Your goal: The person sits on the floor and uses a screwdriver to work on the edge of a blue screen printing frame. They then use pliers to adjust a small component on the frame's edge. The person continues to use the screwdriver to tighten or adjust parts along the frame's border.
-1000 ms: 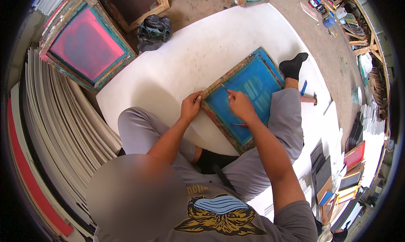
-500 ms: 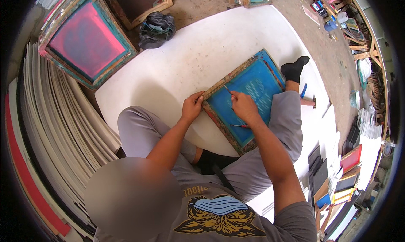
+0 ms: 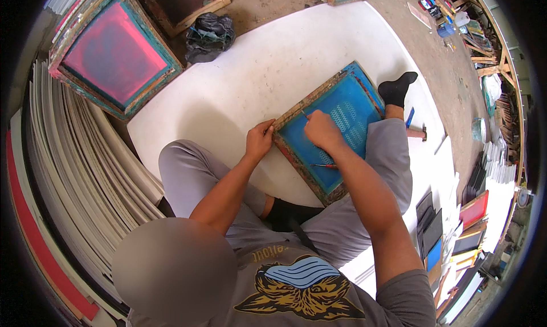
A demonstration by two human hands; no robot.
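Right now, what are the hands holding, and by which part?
Left hand grips the blue screen frame at its wooden corner. Right hand rests on the mesh; any hold cannot be told.

Both bare arms reach forward from the seated body, hands close together.

The left hand sits at about eleven o'clock from the torso, fingers curled over and gripping, forearm running back towards seven o'clock. The right hand lies just beside it towards one o'clock, knuckles up, fingers bunched and pressed down, its forearm stretching back to five o'clock.
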